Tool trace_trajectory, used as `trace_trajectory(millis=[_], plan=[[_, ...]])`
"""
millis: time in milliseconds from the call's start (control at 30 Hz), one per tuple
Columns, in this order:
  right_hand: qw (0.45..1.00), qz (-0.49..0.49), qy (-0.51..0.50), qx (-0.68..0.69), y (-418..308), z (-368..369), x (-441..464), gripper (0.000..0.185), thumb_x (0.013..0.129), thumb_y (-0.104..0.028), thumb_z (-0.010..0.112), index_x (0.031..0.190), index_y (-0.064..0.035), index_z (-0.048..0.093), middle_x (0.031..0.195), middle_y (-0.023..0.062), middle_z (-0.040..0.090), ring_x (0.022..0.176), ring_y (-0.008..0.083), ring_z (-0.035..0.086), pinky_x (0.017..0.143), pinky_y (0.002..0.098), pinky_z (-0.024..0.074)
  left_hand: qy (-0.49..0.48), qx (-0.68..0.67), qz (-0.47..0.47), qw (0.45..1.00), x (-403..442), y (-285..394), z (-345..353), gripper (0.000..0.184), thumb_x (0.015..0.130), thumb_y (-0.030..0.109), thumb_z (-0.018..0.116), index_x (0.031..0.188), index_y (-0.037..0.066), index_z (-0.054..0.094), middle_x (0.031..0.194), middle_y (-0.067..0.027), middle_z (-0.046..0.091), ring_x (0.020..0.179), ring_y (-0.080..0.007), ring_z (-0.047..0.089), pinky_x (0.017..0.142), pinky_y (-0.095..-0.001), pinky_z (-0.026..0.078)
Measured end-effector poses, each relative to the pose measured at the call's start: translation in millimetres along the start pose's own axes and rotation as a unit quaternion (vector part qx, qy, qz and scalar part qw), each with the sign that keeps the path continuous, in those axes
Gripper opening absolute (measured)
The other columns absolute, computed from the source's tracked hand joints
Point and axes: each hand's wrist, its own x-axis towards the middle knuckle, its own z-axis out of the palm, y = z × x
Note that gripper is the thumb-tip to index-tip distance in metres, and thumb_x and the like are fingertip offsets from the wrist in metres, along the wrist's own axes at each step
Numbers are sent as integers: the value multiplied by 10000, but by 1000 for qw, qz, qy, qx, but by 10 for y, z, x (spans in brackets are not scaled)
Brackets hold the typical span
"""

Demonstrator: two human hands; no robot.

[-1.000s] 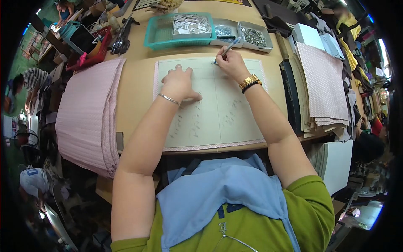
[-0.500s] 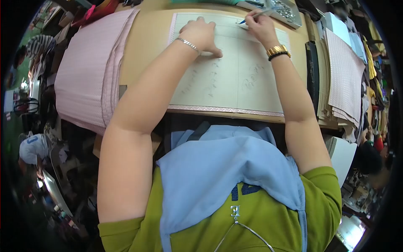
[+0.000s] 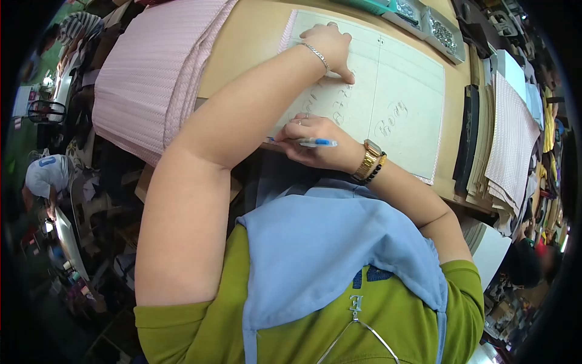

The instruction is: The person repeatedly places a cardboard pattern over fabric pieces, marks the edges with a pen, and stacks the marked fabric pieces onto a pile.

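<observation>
A pale template board (image 3: 400, 91) with pencil handwriting and ruled lines lies on the table over pink patterned material, whose edges show around it. My left hand (image 3: 330, 50) presses on the board's upper left part, fingers spread and holding nothing. At the board's lower left edge, my right hand (image 3: 318, 142) is closed around a blue and clear pen (image 3: 317, 143). The pen's tip end points left, close to my left forearm.
Pink patterned sheets (image 3: 151, 73) are stacked on the left. Trays of small metal parts (image 3: 441, 35) stand at the back right. Beside the board's right side are a dark strip (image 3: 467, 139) and another sheet stack (image 3: 512, 139). A person in white (image 3: 47, 175) is at far left.
My right hand has moved with the pen from the board's top edge down to its lower left edge. My left hand stays spread on the board. The view has shifted and turned.
</observation>
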Motion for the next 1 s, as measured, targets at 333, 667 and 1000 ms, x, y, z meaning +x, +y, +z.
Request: trace_trajectory(millis=[333, 667, 1000], plan=[[1000, 15, -5, -16, -57, -117, -110, 135, 787, -36, 698, 852, -69, 585, 797, 91, 633, 735, 291, 623, 902, 433, 499, -12, 4, -4, 1000, -6, 15, -25, 1034, 605, 710, 774, 1404, 123, 483, 1385, -178, 489, 1233, -373, 539, 973, -579, 493], [996, 88, 9, -30, -189, -403, -381, 107, 799, -34, 662, 884, -96, 644, 772, 71, 658, 751, 274, 644, 1107, 524, 365, 32, -20, 21, 999, -27, -36, 44, 966, 586, 649, 813, 1323, 84, 546, 1331, -205, 527, 1187, -387, 563, 954, -533, 507], [910, 315, 255, -82, -609, -1306, -2213, 132, 815, 20, 625, 933, -38, 619, 798, 49, 664, 773, 141, 637, 1078, 475, 412, 61, -22, 47, 997, -53, -40, 18, 949, 598, 602, 812, 1314, 46, 530, 1249, -280, 543, 1098, -399, 606, 923, -438, 522]])
